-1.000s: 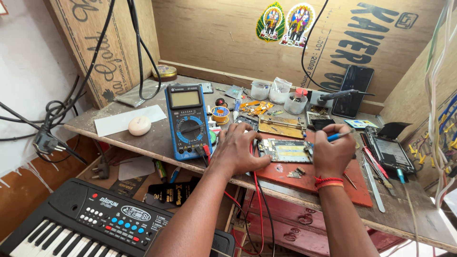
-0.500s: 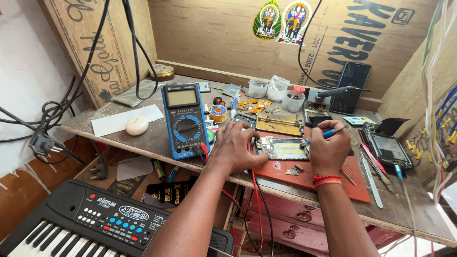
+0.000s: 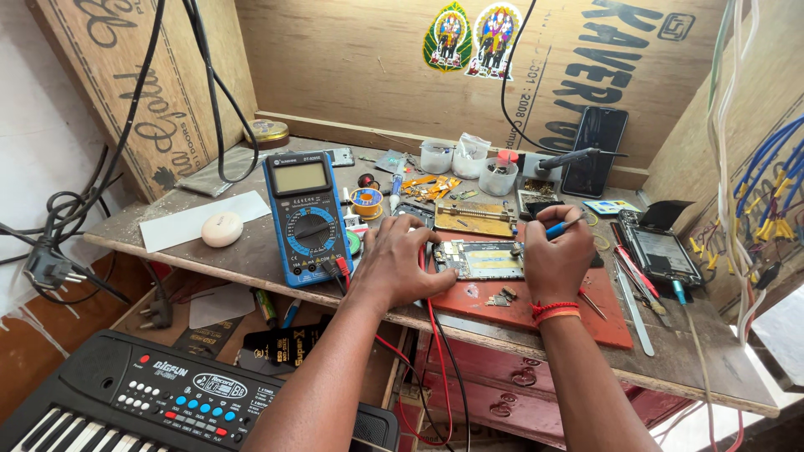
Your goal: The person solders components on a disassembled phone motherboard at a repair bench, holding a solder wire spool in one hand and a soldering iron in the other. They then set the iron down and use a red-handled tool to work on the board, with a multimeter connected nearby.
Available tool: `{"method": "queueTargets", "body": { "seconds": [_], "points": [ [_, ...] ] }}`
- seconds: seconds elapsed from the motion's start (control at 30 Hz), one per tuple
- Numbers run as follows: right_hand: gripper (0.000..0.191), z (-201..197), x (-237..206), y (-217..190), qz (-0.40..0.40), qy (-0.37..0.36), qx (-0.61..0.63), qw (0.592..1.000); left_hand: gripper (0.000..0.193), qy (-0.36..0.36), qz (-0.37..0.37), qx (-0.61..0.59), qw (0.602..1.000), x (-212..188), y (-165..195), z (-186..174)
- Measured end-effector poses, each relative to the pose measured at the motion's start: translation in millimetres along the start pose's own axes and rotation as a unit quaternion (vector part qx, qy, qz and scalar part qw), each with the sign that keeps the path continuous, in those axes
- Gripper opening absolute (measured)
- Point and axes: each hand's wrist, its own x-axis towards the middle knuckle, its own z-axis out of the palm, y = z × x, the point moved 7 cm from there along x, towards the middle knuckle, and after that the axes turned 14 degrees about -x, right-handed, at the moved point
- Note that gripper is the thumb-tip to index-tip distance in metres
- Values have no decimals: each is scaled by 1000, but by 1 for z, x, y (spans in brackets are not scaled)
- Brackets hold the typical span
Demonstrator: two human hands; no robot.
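1. A brown plywood back wall (image 3: 352,75) with large dark lettering rises beyond the hands; two oval colourful stickers (image 3: 471,38) sit on it.
2. A slanted plywood side panel (image 3: 117,92) stands far left of the hands, beside a white plastered wall (image 3: 33,167).
3. A worn grey wooden workbench (image 3: 251,251) spreads beneath the hands, brightly lit by daylight.
4. A red wooden drawer front (image 3: 502,377) sits below the bench.

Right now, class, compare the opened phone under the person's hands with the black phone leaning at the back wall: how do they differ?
The opened phone lies flat on the red mat with its pale insides exposed; the black phone stands leaning against the wooden wall, closed, its face dark. The left hand steadies the opened one while the right hand holds a blue-handled tool to it; nobody touches the black one. Both are slim rectangles.
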Motion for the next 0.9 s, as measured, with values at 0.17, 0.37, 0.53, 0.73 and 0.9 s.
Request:
{"method": "queueTargets", "body": {
  "seconds": [0.17, 0.37, 0.53, 0.73, 0.9],
  "points": [
    [11, -2, -2, -11, -22, -13, 15, 1000, 59, 8, 9, 4, 1000, 0, 1, -1],
    [11, 8, -2, -11, -37, -61, 35, 997, 59, 6, 3, 3, 1000, 0, 1, -1],
    [6, 11, 1, 0, -45, -39, 42, 997, 59, 5, 2, 1, 1000, 0, 0, -2],
    [10, 15, -1, -1, -7, -83, 161, 983, 60, 3, 6, -1, 1000, 0, 1, -2],
    [14, 23, -4, -6, 3, -153, 62, 986, 62, 3, 7, 3, 1000, 0, 0, -1]
  ]
}}
